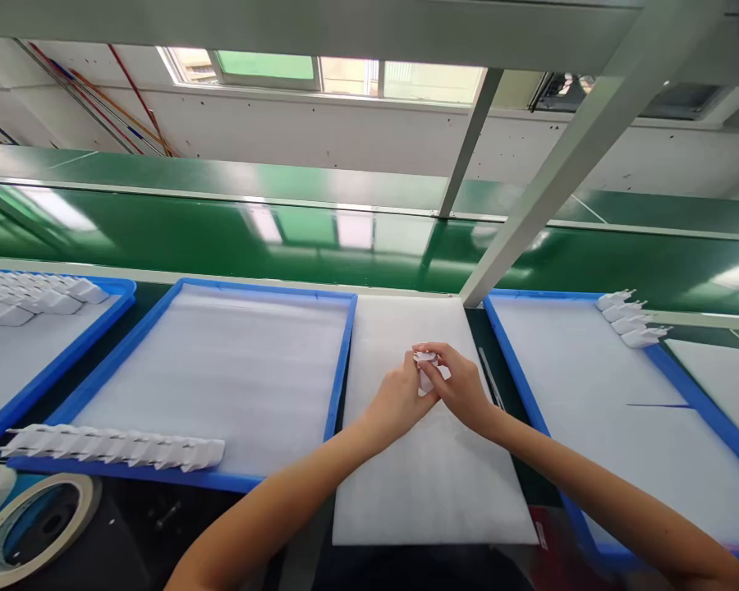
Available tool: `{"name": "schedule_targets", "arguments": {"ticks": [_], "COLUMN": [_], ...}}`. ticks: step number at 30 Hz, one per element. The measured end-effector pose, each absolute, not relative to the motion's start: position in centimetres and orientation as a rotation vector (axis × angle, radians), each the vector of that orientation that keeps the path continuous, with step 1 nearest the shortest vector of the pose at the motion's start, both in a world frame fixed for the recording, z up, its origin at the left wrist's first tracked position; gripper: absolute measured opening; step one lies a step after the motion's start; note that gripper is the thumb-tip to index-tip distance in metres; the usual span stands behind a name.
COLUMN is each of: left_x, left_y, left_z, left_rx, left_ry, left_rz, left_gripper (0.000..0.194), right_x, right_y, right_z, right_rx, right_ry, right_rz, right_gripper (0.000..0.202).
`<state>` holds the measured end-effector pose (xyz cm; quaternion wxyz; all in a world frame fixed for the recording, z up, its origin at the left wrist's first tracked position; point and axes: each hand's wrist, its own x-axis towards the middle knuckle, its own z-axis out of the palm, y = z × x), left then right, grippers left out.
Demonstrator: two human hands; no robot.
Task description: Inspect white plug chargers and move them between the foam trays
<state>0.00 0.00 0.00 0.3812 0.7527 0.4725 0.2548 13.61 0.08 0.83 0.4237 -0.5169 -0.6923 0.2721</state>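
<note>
hands: left (400,398) + right (461,386) gripping white plug (426,371) | over foam sheet (431,484) | blue trays (338,369) flank

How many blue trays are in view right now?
3. One at far left with white plugs, one left of the hands with a row of plugs along its near edge, one on the right. More may lie beyond the frame.

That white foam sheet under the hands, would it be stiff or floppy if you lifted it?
Probably floppy and very light: the foam sheet looks thin and lies flat. It overhangs the bench's near edge slightly, so a push would likely slide it.
</note>
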Motion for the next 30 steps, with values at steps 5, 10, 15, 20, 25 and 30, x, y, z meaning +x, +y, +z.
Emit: {"name": "schedule_targets", "arguments": {"ticks": [5, 10, 15, 20, 25, 30], "left_x": [0.4, 0.1, -0.2, -0.1, -0.1, -0.1], "left_y": [-0.3, -0.5, -0.6, -0.3, -0.1, -0.2], "left_z": [0.6, 2.4, 3.3, 3.0, 2.7, 2.5], "left_rx": [1.992, 1.962, 1.825, 1.748, 1.805, 1.958], "left_ry": [1.062, 0.915, 0.761, 0.792, 0.765, 0.798], "left_rz": [0.549, 0.450, 0.350, 0.244, 0.284, 0.255], "left_gripper": [0.033, 0.032, 0.036, 0.028, 0.027, 0.029], "right_x": [16.1, 19.5, 21.0, 21.2, 21.4, 21.5], "right_y": [-1.0, -1.2, -2.0, -2.3, -2.4, -2.7], "right_z": [1.0, 1.2, 1.7, 2.6, 3.2, 3.1], "right_rx": [-1.277, -1.166, -1.074, -1.107, -1.158, -1.182], "right_ry": [-1.304, -1.135, -1.299, -1.496, -1.531, -1.542], "right_rz": [1.145, 1.460, 1.595, 1.488, 1.526, 1.490], "right_gripper": [0.021, 0.018, 0.015, 0.015, 0.022, 0.019]}}
